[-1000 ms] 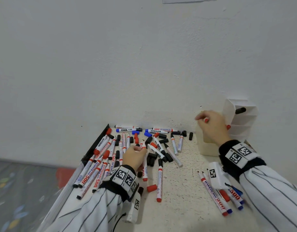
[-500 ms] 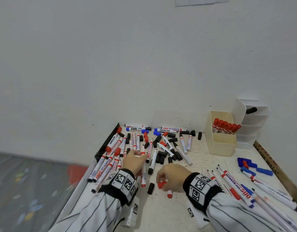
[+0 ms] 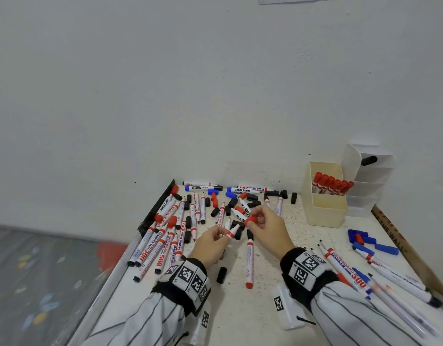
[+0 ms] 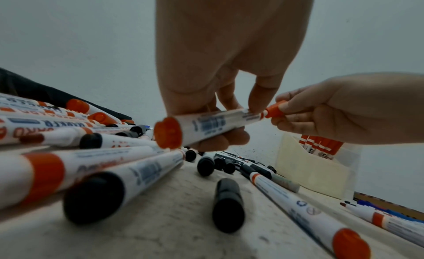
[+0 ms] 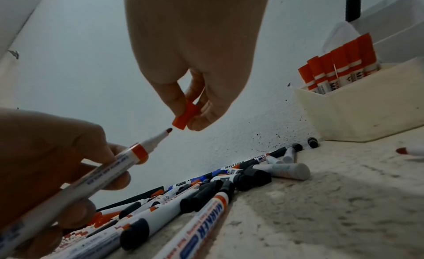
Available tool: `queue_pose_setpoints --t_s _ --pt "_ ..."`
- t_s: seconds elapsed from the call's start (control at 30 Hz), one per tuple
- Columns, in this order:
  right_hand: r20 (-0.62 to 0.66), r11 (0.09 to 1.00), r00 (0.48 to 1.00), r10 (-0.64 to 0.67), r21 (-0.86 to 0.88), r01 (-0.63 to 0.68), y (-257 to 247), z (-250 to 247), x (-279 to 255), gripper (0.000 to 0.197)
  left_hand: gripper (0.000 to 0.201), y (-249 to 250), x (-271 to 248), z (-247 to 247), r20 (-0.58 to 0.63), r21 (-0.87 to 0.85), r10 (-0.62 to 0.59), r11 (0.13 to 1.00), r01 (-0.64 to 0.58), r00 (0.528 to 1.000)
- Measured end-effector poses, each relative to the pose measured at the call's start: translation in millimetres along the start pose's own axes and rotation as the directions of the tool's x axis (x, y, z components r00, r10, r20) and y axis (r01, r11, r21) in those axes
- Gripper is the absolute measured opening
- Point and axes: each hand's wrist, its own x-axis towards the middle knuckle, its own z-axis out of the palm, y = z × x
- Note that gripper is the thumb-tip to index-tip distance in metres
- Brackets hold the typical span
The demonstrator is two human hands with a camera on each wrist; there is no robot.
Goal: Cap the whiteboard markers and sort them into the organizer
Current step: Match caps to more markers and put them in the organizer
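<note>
My left hand (image 3: 219,237) grips an uncapped red whiteboard marker (image 3: 232,232) by its barrel, above the table's middle. Its tip points up and right. My right hand (image 3: 257,221) pinches a red cap (image 3: 250,220) between thumb and fingers. In the right wrist view the red cap (image 5: 185,116) sits just off the tip of the marker (image 5: 128,161), open end facing it. The left wrist view shows the same marker (image 4: 213,125) with the cap (image 4: 274,110) at its far end. A cream bin (image 3: 325,211) at back right holds several capped red markers (image 3: 331,186).
A white tiered organizer (image 3: 370,176) with one black marker (image 3: 369,160) stands behind the bin. Loose markers and black caps (image 3: 221,274) cover the left and back of the table. Blue caps (image 3: 365,242) and more markers (image 3: 360,275) lie to the right, by a wooden strip (image 3: 400,243).
My right hand came back from the bin, picked a red cap off the table and lifted it. My left hand raised a red marker from the pile toward it.
</note>
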Motion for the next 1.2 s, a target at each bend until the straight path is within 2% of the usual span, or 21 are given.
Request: queue_pose_setpoints --t_s 0.23,0.47,0.67,0.83,0.93,1.0,1.1,1.2 --pt "-0.025 0.995 0.999 0.03 0.1 -0.027 7 -3 -5 0.019 0.011 2 -7 9 0.036 0.032 0.076 0.996 -0.077 0.996" --pt "-0.022 0.996 0.999 0.043 0.084 -0.041 12 -10 -10 0.018 0.011 0 -10 15 0.017 0.008 0.077 0.997 -0.077 0.997" --pt "0.103 0.995 0.993 0.061 0.073 -0.069 18 -9 -14 0.021 0.012 1 -11 18 0.058 0.01 0.093 0.996 -0.094 0.994" --pt "0.069 0.992 0.993 0.092 0.084 -0.098 18 -15 -17 0.005 0.027 1 -15 19 0.118 0.041 0.131 0.99 -0.136 0.984" --pt "0.098 0.991 0.986 0.132 0.02 -0.134 18 -19 -17 0.033 0.015 4 -19 22 0.119 0.002 0.192 0.981 -0.194 0.974" --pt "0.11 0.986 0.98 0.167 -0.044 -0.163 16 -21 -17 0.045 0.009 7 -21 24 0.121 0.053 0.238 0.968 -0.246 0.964" --pt "0.096 0.971 0.967 0.237 -0.063 -0.231 14 -22 -17 0.052 0.019 10 -21 30 0.16 0.237 0.309 0.91 -0.34 0.938" --pt "0.085 0.955 0.951 0.296 -0.041 -0.293 12 -24 -16 0.051 0.03 14 -21 38 0.179 0.299 0.327 0.88 -0.368 0.928"
